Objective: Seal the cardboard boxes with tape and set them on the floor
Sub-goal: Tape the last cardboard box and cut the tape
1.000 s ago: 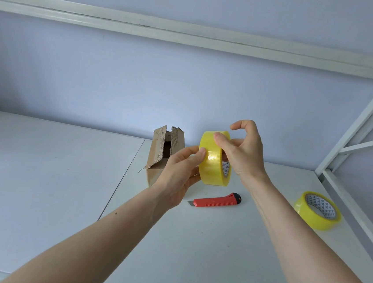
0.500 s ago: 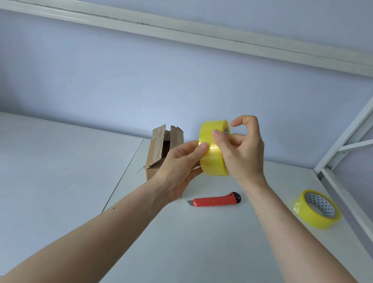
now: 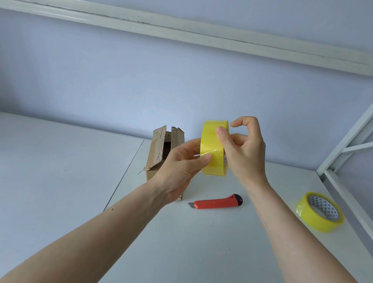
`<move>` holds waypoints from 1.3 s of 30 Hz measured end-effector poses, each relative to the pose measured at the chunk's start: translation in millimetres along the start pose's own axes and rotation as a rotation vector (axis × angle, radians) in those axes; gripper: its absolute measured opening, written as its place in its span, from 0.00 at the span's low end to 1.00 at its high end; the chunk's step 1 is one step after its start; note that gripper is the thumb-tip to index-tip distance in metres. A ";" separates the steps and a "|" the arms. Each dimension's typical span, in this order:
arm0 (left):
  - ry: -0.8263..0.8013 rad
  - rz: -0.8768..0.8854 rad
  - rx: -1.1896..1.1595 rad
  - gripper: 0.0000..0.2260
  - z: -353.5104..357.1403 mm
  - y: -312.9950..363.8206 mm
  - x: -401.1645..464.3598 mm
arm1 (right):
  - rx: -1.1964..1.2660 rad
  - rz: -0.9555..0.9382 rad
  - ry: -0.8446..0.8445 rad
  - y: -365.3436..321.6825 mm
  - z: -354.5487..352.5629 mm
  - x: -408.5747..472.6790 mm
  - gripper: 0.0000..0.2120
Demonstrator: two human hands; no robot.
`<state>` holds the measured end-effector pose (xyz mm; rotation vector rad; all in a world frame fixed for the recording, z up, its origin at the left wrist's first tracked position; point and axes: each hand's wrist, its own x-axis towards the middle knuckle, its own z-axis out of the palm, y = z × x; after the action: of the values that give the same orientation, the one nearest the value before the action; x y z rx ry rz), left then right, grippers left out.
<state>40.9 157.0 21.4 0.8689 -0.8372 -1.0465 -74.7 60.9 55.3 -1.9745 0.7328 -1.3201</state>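
Observation:
A yellow tape roll (image 3: 211, 144) is held upright in the air above the white table, between both hands. My right hand (image 3: 245, 151) grips it from the right, thumb on its outer face. My left hand (image 3: 181, 166) holds it from the left, thumb pressed on the lower part of the roll's face. Behind my left hand stands a small cardboard box (image 3: 159, 152) with its torn top flaps up and open; my left hand hides its right part.
A red utility knife (image 3: 217, 204) lies on the table (image 3: 193, 245) in front of the box. A second yellow tape roll (image 3: 319, 212) lies flat at the right, beside the white shelf frame (image 3: 362, 141). A blue wall stands behind.
Both hands have raised the tape roll a little. My left thumb has slid down the roll's face while my right thumb sits higher on it.

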 end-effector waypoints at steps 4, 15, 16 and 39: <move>0.039 -0.036 -0.042 0.17 -1.3 -0.2 6.0 | -0.172 -0.021 -0.188 7.6 -3.0 7.0 0.10; 0.176 -0.113 -0.055 0.15 -4.3 -7.0 13.2 | -0.171 -0.251 -0.363 22.5 -11.7 13.6 0.05; 0.183 -0.121 -0.047 0.14 -3.4 -7.6 12.7 | -0.174 -0.245 -0.349 24.0 -10.6 15.1 0.04; 0.241 -0.441 0.122 0.17 16.4 0.6 -16.8 | -0.136 0.153 -0.319 3.2 20.8 52.4 0.09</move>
<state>21.8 169.9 26.1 1.2942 -0.5189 -1.2475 -37.8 24.2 77.1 -2.1232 0.8149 -0.8593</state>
